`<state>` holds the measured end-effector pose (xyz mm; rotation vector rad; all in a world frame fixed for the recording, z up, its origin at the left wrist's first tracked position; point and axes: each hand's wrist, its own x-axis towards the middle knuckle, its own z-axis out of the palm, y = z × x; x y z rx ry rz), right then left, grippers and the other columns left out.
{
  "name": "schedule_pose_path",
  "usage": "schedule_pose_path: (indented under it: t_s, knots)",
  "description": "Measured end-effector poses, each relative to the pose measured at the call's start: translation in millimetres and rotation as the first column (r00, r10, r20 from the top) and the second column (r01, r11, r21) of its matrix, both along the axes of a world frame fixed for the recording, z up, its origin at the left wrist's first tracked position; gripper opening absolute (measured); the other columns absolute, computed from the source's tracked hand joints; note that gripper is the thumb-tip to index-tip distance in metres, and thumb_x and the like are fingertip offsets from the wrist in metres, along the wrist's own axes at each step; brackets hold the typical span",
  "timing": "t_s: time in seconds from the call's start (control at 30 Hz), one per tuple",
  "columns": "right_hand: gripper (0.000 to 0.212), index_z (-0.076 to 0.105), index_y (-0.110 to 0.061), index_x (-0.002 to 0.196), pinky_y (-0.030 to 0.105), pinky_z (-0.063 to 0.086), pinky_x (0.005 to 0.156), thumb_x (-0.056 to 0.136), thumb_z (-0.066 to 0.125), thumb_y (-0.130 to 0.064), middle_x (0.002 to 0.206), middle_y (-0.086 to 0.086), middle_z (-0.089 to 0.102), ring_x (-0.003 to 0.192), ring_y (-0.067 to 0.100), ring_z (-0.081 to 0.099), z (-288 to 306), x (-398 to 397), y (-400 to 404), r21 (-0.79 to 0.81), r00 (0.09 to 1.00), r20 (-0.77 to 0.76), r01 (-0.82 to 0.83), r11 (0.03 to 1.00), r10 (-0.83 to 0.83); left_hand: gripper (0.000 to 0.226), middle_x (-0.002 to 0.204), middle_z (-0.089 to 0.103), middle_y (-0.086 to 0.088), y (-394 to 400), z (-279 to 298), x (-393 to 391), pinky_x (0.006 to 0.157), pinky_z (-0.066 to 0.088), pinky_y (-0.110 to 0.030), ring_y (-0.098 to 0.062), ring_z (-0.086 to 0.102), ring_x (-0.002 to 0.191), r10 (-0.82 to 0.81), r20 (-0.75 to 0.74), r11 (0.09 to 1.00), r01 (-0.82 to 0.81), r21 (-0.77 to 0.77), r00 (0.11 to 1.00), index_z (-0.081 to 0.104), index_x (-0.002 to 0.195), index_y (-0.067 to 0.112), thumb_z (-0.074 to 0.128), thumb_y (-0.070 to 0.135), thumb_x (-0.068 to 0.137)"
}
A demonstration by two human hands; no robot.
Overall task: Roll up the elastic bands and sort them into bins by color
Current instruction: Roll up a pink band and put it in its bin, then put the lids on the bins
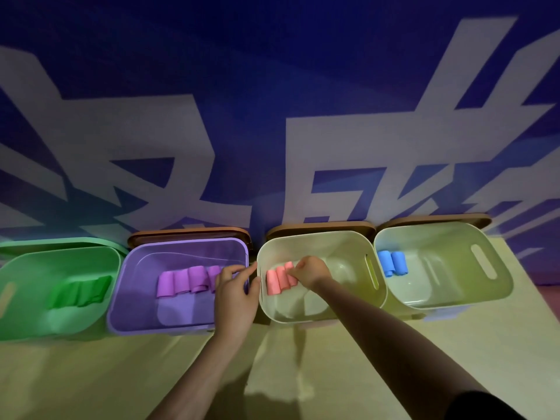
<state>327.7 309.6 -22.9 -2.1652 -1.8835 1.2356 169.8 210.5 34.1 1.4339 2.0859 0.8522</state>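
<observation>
Right of frame centre, the right hand (pixel 310 271) pinches the end pink roll (pixel 291 272), long axis pointing up-frame, while the left hand (pixel 236 294), fingers loosely apart, rests on the purple bin (pixel 181 327) rim.

The four bins before me look like smooth moulded plastic: the green bin (pixel 91 313) and purple bin (pixel 127 298) semi-matt, the two cream bins (pixel 357 310) (pixel 497 277) slightly glossy with soft highlights. The rolled bands, pink (pixel 277 281), purple (pixel 181 281), blue (pixel 392 263) and green (pixel 78 294), appear matt and rubbery. The counter (pixel 91 383) looks smooth and matt. The brown lids (pixel 188 233) behind appear wood-like.
</observation>
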Motion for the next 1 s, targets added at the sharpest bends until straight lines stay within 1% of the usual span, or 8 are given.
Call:
schedule_pose_path:
  t_s: [0.2,0.3,0.37,0.43,0.5,0.7,0.83,1.0]
  knots:
    - [0.034,0.069,-0.01,0.098,0.026,0.042,0.072,0.089,0.061,-0.042,0.091,0.006,0.066,0.088,0.022,0.061,13,9,5,0.022,0.999,0.027,-0.032,0.999,0.031,0.035,0.112,0.055,-0.004,6,-4,-6,0.078,0.026,-0.014,-0.019,0.046,0.107,-0.021,-0.032,1.0,0.022,0.007,0.999,0.067,0.12,0.022,0.066,0.014,0.086]
    - [0.024,0.07,-0.011,0.096,0.027,0.046,0.076,0.09,0.061,-0.033,0.094,0.005,0.07,0.088,0.021,0.063,41,18,-2,0.188,0.996,-0.075,-0.04,0.981,0.055,0.034,0.112,0.054,-0.003,6,-3,-7,0.078,0.027,-0.016,-0.018,0.045,0.107,-0.028,-0.031,1.0,0.028,0.007,0.999,0.067,0.12,0.023,0.066,0.015,0.087]
    - [0.015,0.069,-0.012,0.092,0.026,0.044,0.073,0.09,0.061,-0.025,0.091,0.003,0.068,0.083,0.017,0.06,67,30,-11,0.455,0.983,-0.169,0.017,0.89,0.068,0.033,0.112,0.054,-0.003,6,-3,-7,0.081,0.03,-0.019,-0.02,0.047,0.108,-0.031,-0.014,1.0,0.031,0.007,0.999,0.066,0.12,0.022,0.064,0.016,0.088]
    - [0.011,0.068,-0.012,0.095,0.024,0.04,0.074,0.09,0.062,-0.02,0.095,0.0,0.062,0.088,0.013,0.053,90,46,-14,0.743,0.989,-0.132,0.058,0.667,0.061,0.033,0.114,0.054,-0.004,6,-3,-7,0.083,0.033,-0.022,-0.021,0.048,0.11,-0.041,-0.006,0.999,0.041,0.002,0.999,0.065,0.122,0.02,0.063,0.016,0.089]
    - [0.016,0.068,-0.013,0.102,0.025,0.042,0.077,0.089,0.062,-0.019,0.102,0.001,0.06,0.097,0.015,0.051,100,62,-9,0.832,0.997,-0.074,0.065,0.551,-0.007,0.033,0.116,0.054,-0.004,6,-3,-6,0.083,0.033,-0.023,-0.022,0.049,0.111,-0.049,-0.014,0.999,0.049,-0.004,0.999,0.064,0.122,0.019,0.062,0.016,0.089]
    - [0.031,0.066,-0.014,0.112,0.036,0.049,0.07,0.096,0.052,-0.036,0.112,0.008,0.054,0.089,0.031,0.061,94,76,13,0.586,0.978,0.204,-0.154,0.796,0.039,0.032,0.117,0.054,-0.006,9,0,-4,0.08,0.04,-0.028,-0.025,0.052,0.108,-0.032,-0.043,0.999,0.031,-0.027,0.999,0.066,0.119,0.02,0.063,0.016,0.087]
    - [0.036,0.068,-0.019,0.113,0.032,0.045,0.067,0.101,0.041,-0.039,0.12,0.002,0.058,0.094,0.026,0.062,103,72,16,0.495,0.889,0.398,-0.416,0.763,0.226,0.031,0.119,0.053,-0.004,5,-3,-5,0.077,0.042,-0.029,-0.023,0.051,0.108,-0.037,-0.034,0.999,0.036,-0.036,0.999,0.064,0.121,0.023,0.059,0.019,0.091]
    - [0.037,0.069,-0.019,0.107,0.029,0.046,0.067,0.1,0.042,-0.043,0.099,0.004,0.068,0.09,0.024,0.062,120,71,17,0.388,0.826,0.458,-0.518,0.762,0.328,0.027,0.116,0.055,-0.009,-1,-6,0,0.08,0.04,-0.027,-0.026,0.055,0.106,-0.02,0.008,1.0,0.02,-0.008,1.0,0.067,0.119,0.016,0.056,0.018,0.094]
